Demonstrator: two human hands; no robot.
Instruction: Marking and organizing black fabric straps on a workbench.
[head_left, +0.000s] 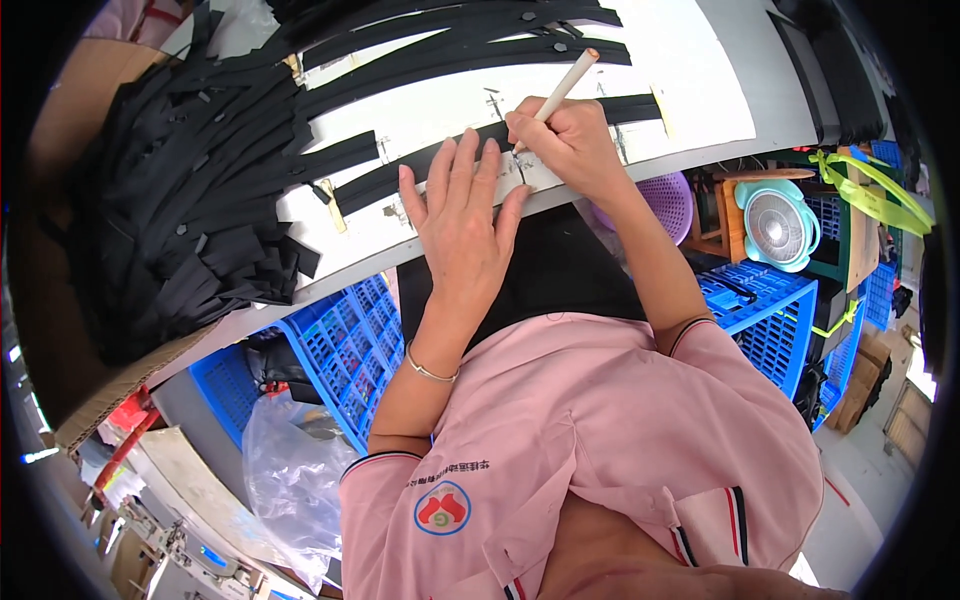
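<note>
My right hand (pixel 578 142) is closed round a white marking pencil (pixel 570 82), its tip down near the front edge of a white marked board (pixel 705 70). Beside it, my left hand (pixel 464 225) lies flat with fingers spread over a black fabric strip (pixel 375 188) on the board. The part of the strip beneath the fingers is hidden. Farther back, more black strips (pixel 420 75) run across the board, with small grey pieces (pixel 560 47) on them. Short marked lines show on the board around both hands.
A big heap of black strips (pixel 190 190) fills a cardboard box (pixel 100 425) at the left. Under the table edge stand blue plastic crates (pixel 345 345), a clear plastic bag (pixel 285 470), a purple basket (pixel 665 208) and a turquoise fan (pixel 778 225). Dark flat material (pixel 835 70) lies far right.
</note>
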